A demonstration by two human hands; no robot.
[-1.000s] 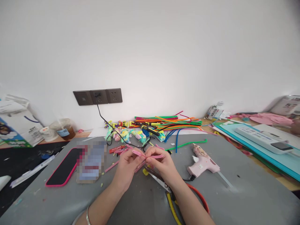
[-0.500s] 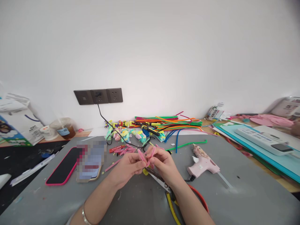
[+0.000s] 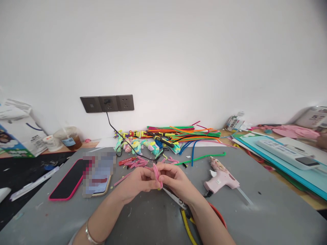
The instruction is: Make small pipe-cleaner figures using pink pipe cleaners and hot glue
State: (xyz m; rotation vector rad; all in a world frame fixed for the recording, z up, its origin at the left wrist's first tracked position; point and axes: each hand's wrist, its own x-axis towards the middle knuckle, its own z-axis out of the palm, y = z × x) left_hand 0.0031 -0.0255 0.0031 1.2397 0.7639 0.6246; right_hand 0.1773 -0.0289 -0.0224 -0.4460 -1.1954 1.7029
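Between my two hands is a bent pink pipe cleaner (image 3: 156,172), its strands pressed close together and standing up. My left hand (image 3: 141,184) pinches it from the left, while my right hand (image 3: 175,179) grips it from the other side with thumb and fingers. Under my right hand lies a pair of scissors (image 3: 176,198) with yellow and red handles, partly hidden by my wrist. Just beyond my fingers are several short pink pipe cleaner pieces (image 3: 136,162) and a red strip (image 3: 127,161).
A pink glue gun (image 3: 219,180) rests at right, near a green pipe cleaner (image 3: 204,157). Bundled pipe cleaners (image 3: 194,135) line the wall. Two phones (image 3: 68,182) lie at left; a drink cup (image 3: 72,139) stands behind them. A black cable (image 3: 109,120) hangs from the socket.
My hands have drawn closer together. The pink strands, spread in a V shape before, now stand side by side. A yellow bit seen below my fingers is now mostly hidden.
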